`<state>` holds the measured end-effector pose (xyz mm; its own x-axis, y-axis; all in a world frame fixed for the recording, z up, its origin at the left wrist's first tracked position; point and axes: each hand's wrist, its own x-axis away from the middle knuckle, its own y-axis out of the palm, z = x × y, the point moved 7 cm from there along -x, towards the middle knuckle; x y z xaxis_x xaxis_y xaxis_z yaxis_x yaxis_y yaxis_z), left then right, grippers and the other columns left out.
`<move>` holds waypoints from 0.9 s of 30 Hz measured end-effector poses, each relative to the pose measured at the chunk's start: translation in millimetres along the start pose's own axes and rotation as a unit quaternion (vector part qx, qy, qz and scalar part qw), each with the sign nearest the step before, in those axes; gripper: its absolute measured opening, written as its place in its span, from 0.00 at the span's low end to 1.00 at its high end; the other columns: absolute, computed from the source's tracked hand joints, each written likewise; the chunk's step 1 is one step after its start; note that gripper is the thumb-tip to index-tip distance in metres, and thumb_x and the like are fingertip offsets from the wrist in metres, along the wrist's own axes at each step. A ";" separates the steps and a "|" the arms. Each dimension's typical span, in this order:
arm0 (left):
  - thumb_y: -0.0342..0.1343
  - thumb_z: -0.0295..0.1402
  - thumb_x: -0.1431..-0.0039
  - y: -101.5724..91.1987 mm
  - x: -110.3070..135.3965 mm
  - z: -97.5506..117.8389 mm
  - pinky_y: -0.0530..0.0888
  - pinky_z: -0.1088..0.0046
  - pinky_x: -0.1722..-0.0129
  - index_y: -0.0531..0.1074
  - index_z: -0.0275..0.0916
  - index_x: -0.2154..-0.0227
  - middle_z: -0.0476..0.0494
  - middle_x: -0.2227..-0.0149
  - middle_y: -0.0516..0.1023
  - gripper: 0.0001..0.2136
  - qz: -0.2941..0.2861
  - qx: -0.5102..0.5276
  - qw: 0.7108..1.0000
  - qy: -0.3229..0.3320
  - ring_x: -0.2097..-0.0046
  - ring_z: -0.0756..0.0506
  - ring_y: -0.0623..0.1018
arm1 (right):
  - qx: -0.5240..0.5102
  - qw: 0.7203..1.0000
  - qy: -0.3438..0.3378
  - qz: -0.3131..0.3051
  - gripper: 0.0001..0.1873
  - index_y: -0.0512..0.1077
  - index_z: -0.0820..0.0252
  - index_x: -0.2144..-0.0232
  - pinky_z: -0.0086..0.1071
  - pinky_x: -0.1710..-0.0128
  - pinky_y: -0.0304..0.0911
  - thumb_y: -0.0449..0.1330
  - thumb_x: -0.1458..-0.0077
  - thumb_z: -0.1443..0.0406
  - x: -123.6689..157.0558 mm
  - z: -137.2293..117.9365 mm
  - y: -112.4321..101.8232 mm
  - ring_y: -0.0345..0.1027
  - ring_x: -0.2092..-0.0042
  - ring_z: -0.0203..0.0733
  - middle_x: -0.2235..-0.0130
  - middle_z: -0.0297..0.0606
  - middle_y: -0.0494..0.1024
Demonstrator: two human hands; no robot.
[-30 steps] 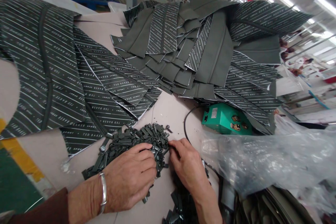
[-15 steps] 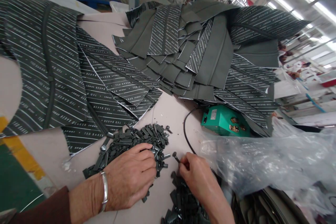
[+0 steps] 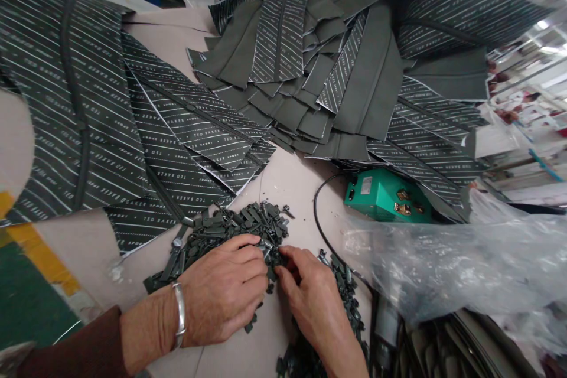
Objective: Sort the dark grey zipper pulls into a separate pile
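Loose dark zipper pulls (image 3: 248, 218), some with shiny metal ends, lie heaped on the pale table. My left hand (image 3: 224, 286), wearing a silver bangle (image 3: 179, 314), rests on the near side of this heap. Its fingers are curled, and a shiny metal piece (image 3: 266, 244) shows by the fingertips; the thumb is hidden. My right hand (image 3: 312, 292) reaches in at the heap's right edge. Its thumb and forefinger are apart, with dark pieces between and beyond them. Under and beside the right forearm spreads a second heap of zipper pulls (image 3: 348, 292).
Striped, lettered fabric panels with zips (image 3: 101, 106) cover the left. More dark panels (image 3: 283, 100) are piled at the back. A green box (image 3: 381, 192) with a black cable (image 3: 315, 212) stands right of centre. Clear plastic sheeting (image 3: 465, 254) lies over the right side.
My right hand has let go of a zipper pull and moved left to the main heap, beside my left hand. My left hand stays nearly in place. The view has shifted slightly.
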<state>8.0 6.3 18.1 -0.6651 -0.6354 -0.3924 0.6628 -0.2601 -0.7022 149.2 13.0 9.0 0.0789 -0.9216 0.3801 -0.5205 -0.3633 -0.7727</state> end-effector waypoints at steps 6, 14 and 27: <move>0.52 0.27 0.38 0.1 0.5 -0.1 0.59 0.59 0.36 0.72 0.40 0.65 0.49 0.67 0.75 0.04 0.000 -0.005 1.000 -0.003 0.59 0.45 0.73 | -0.011 1.000 0.018 -0.008 0.17 0.77 0.57 0.53 0.37 0.59 0.66 0.58 0.43 0.73 -1.3 4.9 -6.4 0.75 0.62 0.45 0.63 0.37 0.80; 0.52 0.26 0.38 -1.1 0.0 0.7 0.58 0.59 0.36 0.70 0.40 0.69 0.49 0.68 0.74 0.05 0.012 0.000 1.000 0.009 0.61 0.46 0.72 | 0.068 0.998 0.005 0.005 0.18 0.74 0.56 0.48 0.39 0.58 0.66 0.63 0.41 0.67 -3.4 -7.5 -2.8 0.75 0.60 0.49 0.59 0.39 0.79; 0.52 0.27 0.38 -1.3 -1.3 0.5 0.58 0.61 0.36 0.70 0.40 0.67 0.50 0.68 0.75 0.04 0.001 -0.002 1.000 0.002 0.61 0.46 0.73 | 0.057 0.998 0.000 -0.009 0.08 0.74 0.57 0.67 0.36 0.61 0.61 0.57 0.42 0.72 -5.3 4.7 -6.4 0.72 0.63 0.44 0.66 0.35 0.75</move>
<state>8.2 7.2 19.8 -0.6646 -0.6335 -0.3962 0.6633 -0.2561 -0.7032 156.1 19.6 9.5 0.0862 -0.9149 0.3943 -0.4187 -0.3924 -0.8190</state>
